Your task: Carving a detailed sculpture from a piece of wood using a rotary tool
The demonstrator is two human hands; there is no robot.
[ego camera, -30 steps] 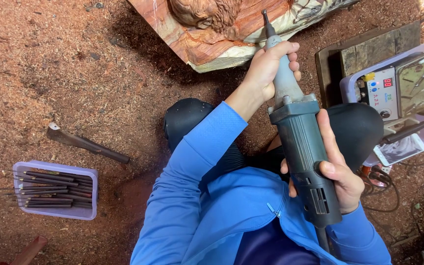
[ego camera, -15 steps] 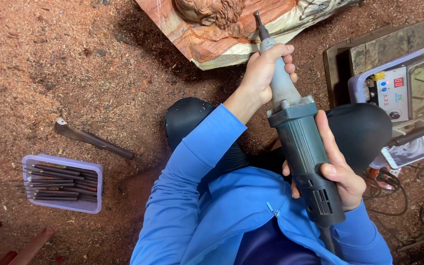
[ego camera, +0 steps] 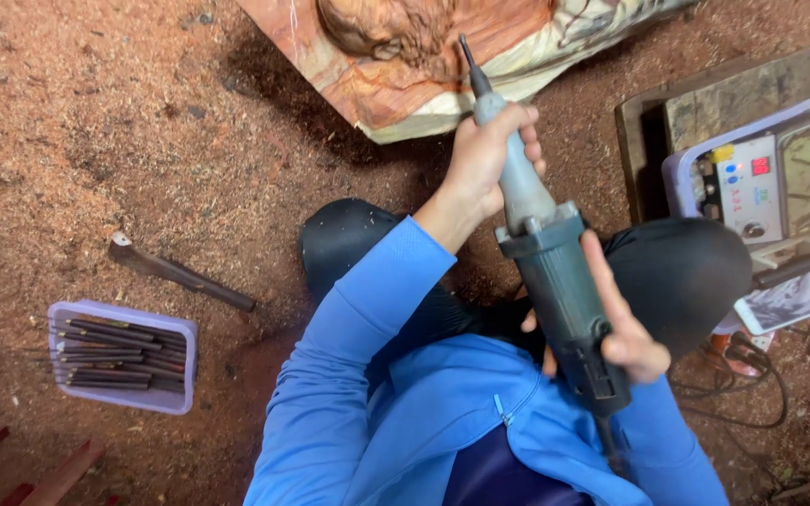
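I hold a grey-green electric die grinder (ego camera: 555,281) with both hands. My left hand (ego camera: 485,155) grips its pale neck near the bit. My right hand (ego camera: 625,333) wraps the dark body near the cord end. The thin bit points up toward a reddish carved wood block (ego camera: 396,66) lying on sawdust, and its tip sits just off the block's lower right edge. Blue sleeves cover both arms, and my dark-clad knees lie under the tool.
A lilac tray (ego camera: 175,370) of dark chisels sits at lower left, with a loose dark chisel (ego camera: 180,272) above it. At right, a lilac bin (ego camera: 696,169) holds a small control box (ego camera: 747,187); a phone (ego camera: 785,302) and cables (ego camera: 752,375) lie nearby. Sawdust covers the ground.
The grinder and both hands have shifted slightly, the bit tilting up toward the carved block's edge. The view has drifted a little; the grip is unchanged.
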